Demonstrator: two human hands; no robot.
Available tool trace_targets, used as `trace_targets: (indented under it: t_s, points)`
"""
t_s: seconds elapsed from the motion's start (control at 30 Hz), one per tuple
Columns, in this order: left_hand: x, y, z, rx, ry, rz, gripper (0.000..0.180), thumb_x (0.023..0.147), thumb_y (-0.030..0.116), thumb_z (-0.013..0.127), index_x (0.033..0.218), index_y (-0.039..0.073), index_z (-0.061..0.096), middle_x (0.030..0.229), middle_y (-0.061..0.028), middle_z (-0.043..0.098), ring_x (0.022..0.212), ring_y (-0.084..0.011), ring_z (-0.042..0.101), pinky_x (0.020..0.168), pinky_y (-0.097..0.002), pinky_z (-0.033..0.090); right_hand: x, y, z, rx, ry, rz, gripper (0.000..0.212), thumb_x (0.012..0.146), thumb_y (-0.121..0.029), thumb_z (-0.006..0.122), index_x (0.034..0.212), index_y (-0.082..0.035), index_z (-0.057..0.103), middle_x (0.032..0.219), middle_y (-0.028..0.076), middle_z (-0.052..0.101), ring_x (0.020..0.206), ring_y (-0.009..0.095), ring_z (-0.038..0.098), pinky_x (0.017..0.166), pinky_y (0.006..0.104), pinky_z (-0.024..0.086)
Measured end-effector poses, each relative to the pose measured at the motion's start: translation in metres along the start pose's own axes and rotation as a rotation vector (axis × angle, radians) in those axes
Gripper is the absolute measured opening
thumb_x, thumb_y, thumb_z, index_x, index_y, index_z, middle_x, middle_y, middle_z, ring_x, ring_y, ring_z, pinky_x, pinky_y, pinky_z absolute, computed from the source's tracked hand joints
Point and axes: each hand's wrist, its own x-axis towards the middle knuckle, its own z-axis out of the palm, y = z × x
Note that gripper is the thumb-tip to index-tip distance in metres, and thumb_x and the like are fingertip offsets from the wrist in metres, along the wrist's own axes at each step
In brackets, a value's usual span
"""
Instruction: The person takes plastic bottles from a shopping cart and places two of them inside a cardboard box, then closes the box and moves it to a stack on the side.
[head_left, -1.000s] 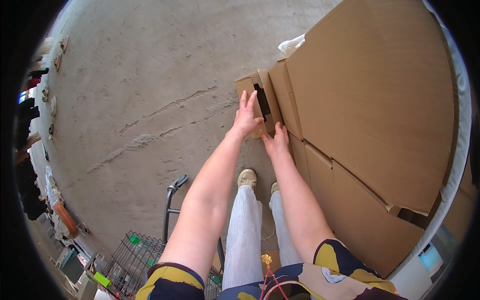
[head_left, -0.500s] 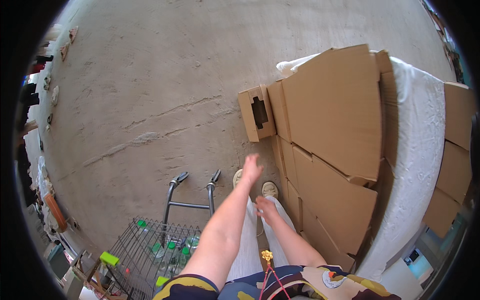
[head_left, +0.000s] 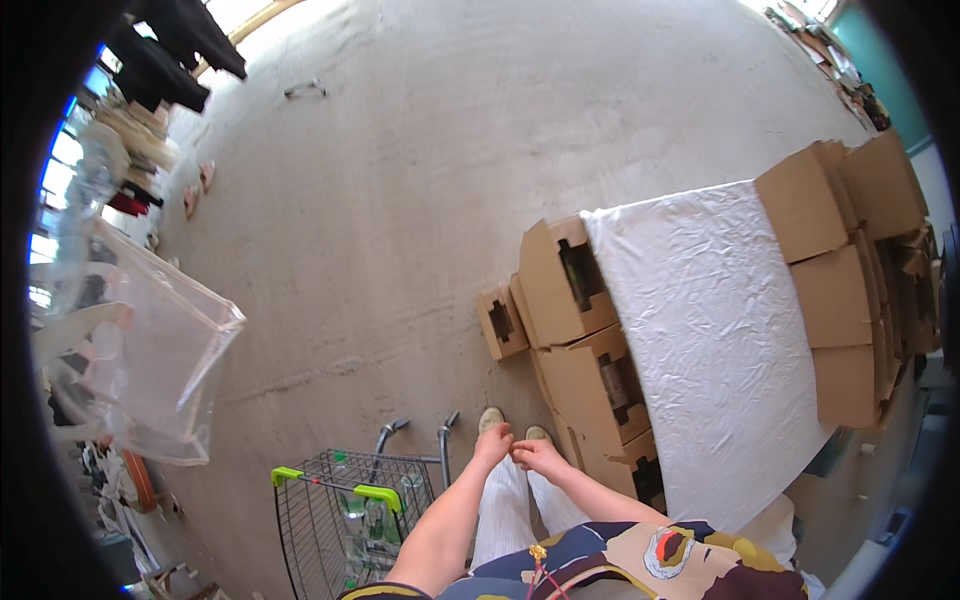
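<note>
Seen from above, a person's left hand (head_left: 492, 443) and right hand (head_left: 543, 458) sit close together over pale trousers (head_left: 502, 515); the fingers curl loosely, released, with nothing seen in them, though whether their tips touch is hard to tell; nearest the right hand, cardboard boxes (head_left: 580, 388) line a white-draped desk (head_left: 715, 350), packed side by side, probably so each braces its neighbour; a small box (head_left: 493, 341) stands just beside the row's far end; nearest the left, a wire cart (head_left: 287, 477) holds green-capped bottles (head_left: 378, 524), its mesh walls likely containing them.
</note>
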Motion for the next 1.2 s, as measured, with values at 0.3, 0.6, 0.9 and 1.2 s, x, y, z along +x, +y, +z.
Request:
trace_targets:
  t_s: [0.3, 0.6, 0.9, 1.2]
  points:
    - [-0.108, 0.061, -0.008, -0.149, 0.065, 0.222, 0.041, 0.087, 0.020, 0.066, 0.125, 0.007, 0.061, 0.110, -0.0115, 0.070, 0.098, -0.0205, 0.068, 0.087, -0.0331, 0.054, -0.134, -0.069, -0.032, -0.058, 0.064, -0.273, 0.027, 0.095, -0.013, 0.059, 0.118, 0.000, 0.065, 0.103, 0.005, 0.069, 0.090, 0.011, 0.064, 0.076, 0.0252, 0.052]
    - [-0.216, 0.058, 0.042, 0.081, -0.282, 0.353, 0.042, 0.090, 0.022, 0.064, 0.130, 0.010, 0.058, 0.112, -0.0085, 0.070, 0.100, -0.0188, 0.067, 0.089, -0.0305, 0.052, -0.249, 0.009, -0.091, -0.001, 0.449, -0.442, 0.028, 0.091, -0.014, 0.061, 0.113, 0.003, 0.068, 0.099, 0.008, 0.072, 0.084, 0.014, 0.068, 0.074, 0.0272, 0.054]
    - [-0.289, 0.000, 0.047, 0.115, -0.195, 0.372, 0.044, 0.089, 0.023, 0.065, 0.129, 0.008, 0.059, 0.114, -0.0088, 0.069, 0.102, -0.0195, 0.067, 0.090, -0.0307, 0.051, -0.316, 0.136, -0.109, -0.082, 0.705, -0.423, 0.026, 0.089, -0.013, 0.063, 0.110, 0.001, 0.069, 0.089, 0.007, 0.071, 0.071, 0.011, 0.064, 0.064, 0.0259, 0.053]
    - [-0.330, -0.067, 0.070, 0.045, -0.200, 0.319, 0.043, 0.086, 0.023, 0.068, 0.126, 0.007, 0.062, 0.112, -0.0108, 0.070, 0.103, -0.0206, 0.066, 0.090, -0.0316, 0.052, -0.349, 0.201, -0.121, -0.200, 0.753, -0.495, 0.029, 0.086, -0.017, 0.066, 0.109, -0.002, 0.071, 0.080, 0.004, 0.069, 0.068, 0.010, 0.062, 0.058, 0.0261, 0.051]
